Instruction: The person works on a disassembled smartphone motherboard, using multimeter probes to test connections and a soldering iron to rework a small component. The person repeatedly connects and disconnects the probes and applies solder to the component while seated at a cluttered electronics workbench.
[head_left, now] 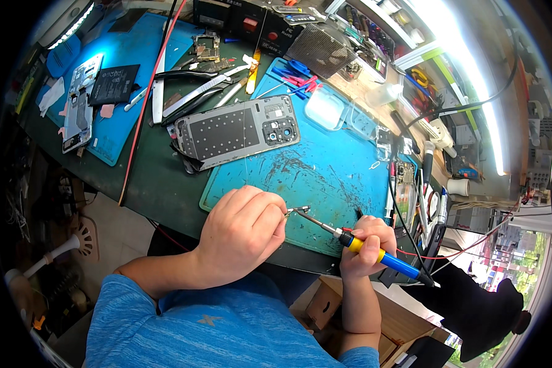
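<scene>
My left hand is closed, its fingertips pinching a small metallic part just above the near edge of the blue work mat. What kind of part it is I cannot make out. In my right hand is a soldering iron with a blue and yellow handle, its metal shaft slanting left. The tip is at or very close to the part; contact is too small to tell. A thin light line rises from near my left hand toward an opened grey phone body, lying beyond it with its camera lenses showing.
At far left lie a phone frame and a black battery. Pliers and tweezers sit behind the phone body. A clear plastic box stands at the mat's back. A red cable crosses the left side.
</scene>
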Action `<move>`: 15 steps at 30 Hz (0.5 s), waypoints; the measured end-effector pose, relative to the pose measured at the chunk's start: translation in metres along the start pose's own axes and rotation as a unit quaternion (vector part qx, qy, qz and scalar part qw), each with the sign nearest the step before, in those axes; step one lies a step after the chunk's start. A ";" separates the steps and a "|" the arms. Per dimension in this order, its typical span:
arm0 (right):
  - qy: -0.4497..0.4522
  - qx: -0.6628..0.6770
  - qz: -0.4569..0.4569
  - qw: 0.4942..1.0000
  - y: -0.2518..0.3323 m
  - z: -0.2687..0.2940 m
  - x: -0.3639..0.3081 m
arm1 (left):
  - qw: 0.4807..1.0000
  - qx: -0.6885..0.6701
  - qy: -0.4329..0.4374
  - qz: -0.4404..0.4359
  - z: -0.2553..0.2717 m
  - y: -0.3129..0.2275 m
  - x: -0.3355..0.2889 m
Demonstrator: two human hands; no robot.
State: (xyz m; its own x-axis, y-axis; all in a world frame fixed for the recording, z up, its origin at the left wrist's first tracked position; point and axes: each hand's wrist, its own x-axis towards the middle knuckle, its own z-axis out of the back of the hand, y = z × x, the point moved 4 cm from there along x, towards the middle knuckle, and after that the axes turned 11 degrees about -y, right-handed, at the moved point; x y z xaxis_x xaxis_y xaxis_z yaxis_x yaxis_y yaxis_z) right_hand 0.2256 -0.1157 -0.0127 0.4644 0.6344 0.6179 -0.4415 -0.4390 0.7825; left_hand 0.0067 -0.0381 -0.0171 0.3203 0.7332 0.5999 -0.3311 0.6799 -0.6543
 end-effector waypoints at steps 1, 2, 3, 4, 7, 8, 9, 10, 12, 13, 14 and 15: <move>0.000 -0.001 -0.001 1.000 0.000 0.000 0.000 | 1.000 -0.001 0.000 0.000 0.000 0.000 0.001; 0.001 -0.001 -0.002 1.000 0.000 0.000 0.000 | 1.000 0.000 0.000 -0.001 0.001 0.000 0.001; 0.001 -0.002 -0.002 1.000 0.000 0.000 0.000 | 1.000 0.001 0.000 0.000 0.001 0.000 0.001; 0.001 -0.002 -0.003 1.000 0.000 0.000 0.000 | 1.000 0.001 0.000 0.000 0.000 0.000 0.000; -0.002 -0.002 -0.003 1.000 0.000 0.001 0.000 | 1.000 0.003 0.002 0.001 0.000 0.000 0.000; -0.002 0.000 -0.003 1.000 0.000 0.001 0.000 | 1.000 0.004 0.002 0.000 0.000 0.000 0.000; -0.002 0.001 -0.004 1.000 0.000 0.001 0.000 | 1.000 0.004 0.002 0.000 0.000 0.000 0.000; -0.001 0.002 -0.005 1.000 -0.001 0.001 0.000 | 1.000 0.005 0.002 0.000 0.000 0.000 0.000; -0.002 0.003 -0.005 1.000 -0.001 0.001 0.000 | 1.000 0.004 0.002 0.000 0.000 0.000 0.001; -0.002 0.003 -0.005 1.000 -0.001 0.001 0.000 | 1.000 0.003 0.001 0.000 0.000 0.000 0.000; -0.002 0.004 -0.005 1.000 -0.001 0.000 0.000 | 1.000 0.003 0.001 -0.001 0.000 0.000 0.000; -0.002 0.004 -0.005 1.000 0.000 0.000 0.000 | 1.000 0.003 0.002 0.000 0.000 0.000 0.000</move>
State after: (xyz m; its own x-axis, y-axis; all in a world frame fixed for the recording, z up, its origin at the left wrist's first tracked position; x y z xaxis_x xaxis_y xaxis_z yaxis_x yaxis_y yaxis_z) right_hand 0.2259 -0.1158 -0.0132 0.4714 0.6361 0.6108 -0.4313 -0.4378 0.7888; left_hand 0.0069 -0.0378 -0.0170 0.3245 0.7330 0.5978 -0.3364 0.6801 -0.6513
